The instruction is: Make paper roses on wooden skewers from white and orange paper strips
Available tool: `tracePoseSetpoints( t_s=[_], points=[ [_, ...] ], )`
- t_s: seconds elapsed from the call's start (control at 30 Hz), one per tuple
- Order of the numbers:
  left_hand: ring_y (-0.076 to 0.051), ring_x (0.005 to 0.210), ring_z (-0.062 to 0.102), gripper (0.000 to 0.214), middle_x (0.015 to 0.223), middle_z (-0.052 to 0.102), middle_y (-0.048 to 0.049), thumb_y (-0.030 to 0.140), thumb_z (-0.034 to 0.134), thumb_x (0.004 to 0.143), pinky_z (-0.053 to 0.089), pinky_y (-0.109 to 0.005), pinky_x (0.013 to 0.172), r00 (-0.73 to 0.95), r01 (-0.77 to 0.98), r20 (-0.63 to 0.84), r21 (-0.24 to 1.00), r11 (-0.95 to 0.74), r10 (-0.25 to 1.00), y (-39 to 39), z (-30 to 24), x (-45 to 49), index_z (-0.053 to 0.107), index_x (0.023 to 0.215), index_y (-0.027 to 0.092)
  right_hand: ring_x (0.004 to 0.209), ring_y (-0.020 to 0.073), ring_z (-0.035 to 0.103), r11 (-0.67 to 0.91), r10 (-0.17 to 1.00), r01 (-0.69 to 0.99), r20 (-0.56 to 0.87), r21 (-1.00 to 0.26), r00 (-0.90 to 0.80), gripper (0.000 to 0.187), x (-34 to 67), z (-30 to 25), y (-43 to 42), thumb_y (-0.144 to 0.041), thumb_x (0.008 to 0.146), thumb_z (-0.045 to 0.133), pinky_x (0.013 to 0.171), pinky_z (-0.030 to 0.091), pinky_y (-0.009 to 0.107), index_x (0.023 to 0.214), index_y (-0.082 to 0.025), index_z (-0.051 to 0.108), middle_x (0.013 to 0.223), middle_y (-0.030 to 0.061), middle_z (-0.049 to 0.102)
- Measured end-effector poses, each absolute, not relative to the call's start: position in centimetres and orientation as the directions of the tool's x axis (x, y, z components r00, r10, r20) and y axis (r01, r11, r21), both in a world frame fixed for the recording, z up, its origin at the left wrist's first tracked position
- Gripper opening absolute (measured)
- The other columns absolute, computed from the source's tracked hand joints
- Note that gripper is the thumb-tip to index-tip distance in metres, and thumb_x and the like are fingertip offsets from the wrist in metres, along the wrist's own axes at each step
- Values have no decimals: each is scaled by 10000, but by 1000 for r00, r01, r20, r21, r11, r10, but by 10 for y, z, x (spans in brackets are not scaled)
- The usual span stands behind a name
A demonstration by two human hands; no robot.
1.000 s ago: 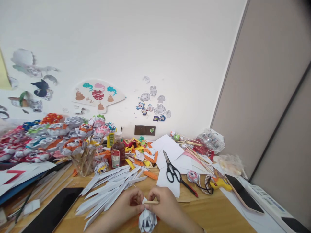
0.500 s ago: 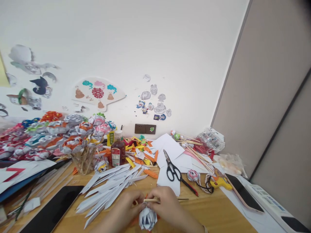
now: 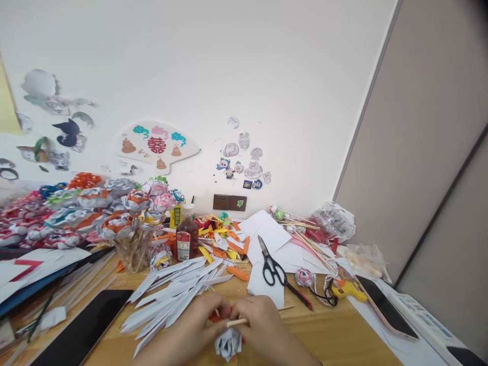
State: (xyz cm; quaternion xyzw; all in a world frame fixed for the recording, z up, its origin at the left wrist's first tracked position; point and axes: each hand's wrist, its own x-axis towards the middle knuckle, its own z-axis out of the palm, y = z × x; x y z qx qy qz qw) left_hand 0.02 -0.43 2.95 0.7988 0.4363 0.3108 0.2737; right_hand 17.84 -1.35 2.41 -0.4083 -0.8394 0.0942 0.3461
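Observation:
At the table's front edge my two hands meet over a folded white paper flower (image 3: 227, 344) that points down toward me. My left hand (image 3: 209, 317) is closed, its thumb and fingers pinching at the flower's upper end. In my closed right hand (image 3: 261, 320) is a pale wooden stick (image 3: 237, 322), lying crosswise just above the flower. Bits of orange paper show between the fingers. A thin dark tip sticks out beyond the right hand. The fingers hide where stick and flower meet.
Folded white paper strips (image 3: 179, 290) fan out ahead on the left, beside a black phone (image 3: 84, 325). Black scissors (image 3: 272, 269) lie on white sheets, near a yellow glue gun (image 3: 348, 291). Behind stand a bottle (image 3: 186, 236) and many paper flowers (image 3: 118, 223).
The flower has tilted and shifted slightly left and down between my hands. The stick has dropped a little with my fingers. The whole view has moved slightly.

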Motion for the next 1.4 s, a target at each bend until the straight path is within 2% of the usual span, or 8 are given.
tracePoseSetpoints(
  t_s=[0.13,0.37,0.53,0.77,0.9,1.03,1.17,1.4],
  points=[
    [-140,546,517,248,659,573,29,384,494,791,398,-222,487,449,316,100,912,-263,888,2,42,-3,626,847,182,560,132,625,632,772,553,507,-543,-384,128,179,28,-15,-181,770,615,532,408,187,669,-223,682,620,-32,687],
    [-132,535,464,194,540,523,58,367,622,628,344,-222,497,425,392,-34,908,-150,905,3,41,1,573,587,184,648,147,667,624,782,515,470,-588,-410,144,177,21,-15,-109,699,683,602,441,188,760,-231,730,719,-20,729],
    [-133,520,450,128,512,477,85,306,568,663,316,-221,489,387,431,-36,890,-147,921,-1,38,2,509,605,208,688,159,682,666,745,554,475,-500,-468,169,177,20,-15,-104,708,685,641,452,194,789,-247,723,766,-24,740],
    [-182,644,520,135,626,544,28,288,476,735,381,-266,595,329,521,129,801,-294,935,-6,32,8,467,617,222,655,147,669,701,699,614,517,-363,-493,117,178,21,-13,-129,758,643,605,435,192,773,-235,690,741,-32,728],
    [-184,649,519,136,646,546,26,335,542,681,393,-271,603,398,439,28,872,-217,917,-4,36,7,515,670,201,592,149,643,795,549,568,650,-212,-526,66,175,14,-11,-202,796,609,556,417,213,743,-206,648,688,-15,705],
    [-172,625,484,177,607,522,39,363,593,646,370,-257,582,419,380,-22,912,-153,908,-1,36,4,536,618,199,468,138,567,842,369,537,781,-50,-504,313,172,11,-9,-293,928,440,453,350,237,681,-189,601,566,-3,635],
    [-154,565,448,210,567,504,51,400,581,675,337,-240,517,368,336,7,932,-140,930,0,34,5,507,601,218,439,126,522,851,282,522,785,61,-551,426,171,20,-11,-233,1000,306,437,344,239,686,-180,589,532,-3,591],
    [-134,510,412,312,506,461,70,479,661,616,316,-232,478,289,241,35,964,-108,957,4,32,5,511,568,211,488,142,572,839,227,504,709,206,-668,312,175,33,-20,-155,992,334,421,378,249,841,-161,607,656,25,662]
  ],
)
